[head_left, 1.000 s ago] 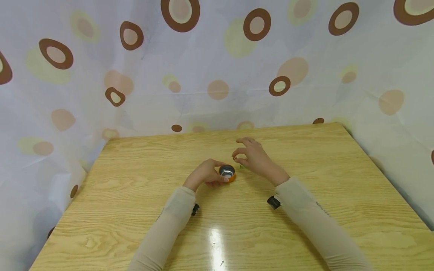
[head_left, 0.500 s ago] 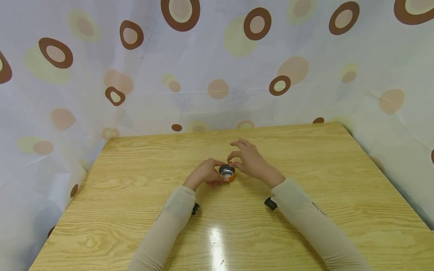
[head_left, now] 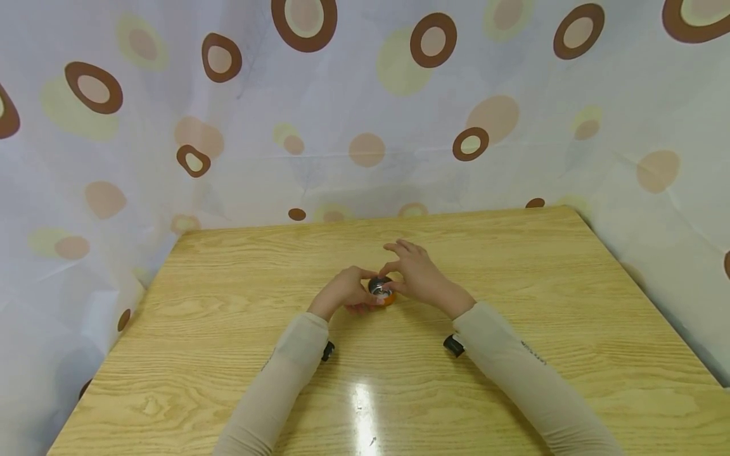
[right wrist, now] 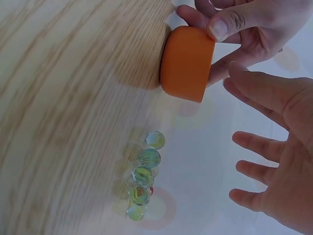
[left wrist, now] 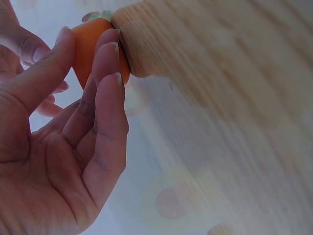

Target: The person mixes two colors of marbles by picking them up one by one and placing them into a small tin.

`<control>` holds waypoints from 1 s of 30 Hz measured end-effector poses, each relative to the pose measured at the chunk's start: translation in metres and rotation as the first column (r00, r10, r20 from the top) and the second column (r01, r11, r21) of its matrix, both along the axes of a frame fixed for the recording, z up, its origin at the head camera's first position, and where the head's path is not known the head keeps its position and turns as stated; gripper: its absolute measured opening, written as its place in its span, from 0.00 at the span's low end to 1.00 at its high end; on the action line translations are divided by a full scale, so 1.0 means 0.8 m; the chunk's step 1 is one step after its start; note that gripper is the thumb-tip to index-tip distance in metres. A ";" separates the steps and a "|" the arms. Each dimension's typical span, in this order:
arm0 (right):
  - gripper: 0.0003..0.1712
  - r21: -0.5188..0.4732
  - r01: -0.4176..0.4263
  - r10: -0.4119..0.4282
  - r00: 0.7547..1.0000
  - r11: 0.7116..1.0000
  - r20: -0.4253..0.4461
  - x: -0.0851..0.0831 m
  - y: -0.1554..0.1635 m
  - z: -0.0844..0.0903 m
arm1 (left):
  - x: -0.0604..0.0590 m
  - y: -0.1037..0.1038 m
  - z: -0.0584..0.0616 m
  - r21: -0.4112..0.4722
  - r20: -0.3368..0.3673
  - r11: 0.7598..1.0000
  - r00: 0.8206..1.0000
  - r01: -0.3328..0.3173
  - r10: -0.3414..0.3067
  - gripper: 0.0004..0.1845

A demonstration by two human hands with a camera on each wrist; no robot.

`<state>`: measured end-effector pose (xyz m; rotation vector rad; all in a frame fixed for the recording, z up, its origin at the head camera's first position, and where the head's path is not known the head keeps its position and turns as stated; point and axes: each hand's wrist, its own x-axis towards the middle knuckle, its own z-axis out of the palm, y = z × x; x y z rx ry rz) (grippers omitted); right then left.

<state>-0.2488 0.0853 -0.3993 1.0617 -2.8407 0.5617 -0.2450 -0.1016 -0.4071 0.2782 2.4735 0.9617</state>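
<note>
Head view: my left hand [head_left: 345, 292] grips the small orange cup [head_left: 386, 296] from its left side, thumb and fingers curled round the wall, cup sitting on the desk [head_left: 513, 266] near the middle. My right hand [head_left: 419, 273] is over the cup from the right, thumb and forefinger tips together above the metal-lined mouth; can't tell whether they pinch anything, too small to see. Other right fingers are spread and relaxed.

Right wrist view: orange cup [right wrist: 187, 62] upright on the desk, left thumb on its rim, my right palm open beside it. A short row of glass marbles [right wrist: 143, 175] lies on the desk just beside the cup, on my right hand's side, touching one another, not touching the cup.

Key relation: cup mouth faces up, directly under my right fingertips; marbles are nearer the right hand than the left. Left wrist view confirms fingers wrapped on the cup wall [left wrist: 90, 49].

Spotted curtain [head_left: 365, 107] behind the desk.
</note>
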 end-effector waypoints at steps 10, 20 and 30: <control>0.12 -0.011 0.023 -0.023 0.999 1.000 -0.033 -0.002 0.010 0.001 | -0.001 0.000 -0.002 0.000 -0.006 1.000 1.000 0.000 0.000 0.35; 0.12 -0.030 0.067 -0.068 0.997 0.997 -0.027 -0.019 0.038 0.005 | 0.000 0.002 -0.002 0.000 -0.016 1.000 1.000 -0.006 0.006 0.35; 0.12 -0.041 0.116 -0.117 0.993 0.992 -0.023 -0.031 0.062 0.000 | 0.001 0.001 -0.002 0.003 -0.028 1.000 1.000 -0.006 0.006 0.34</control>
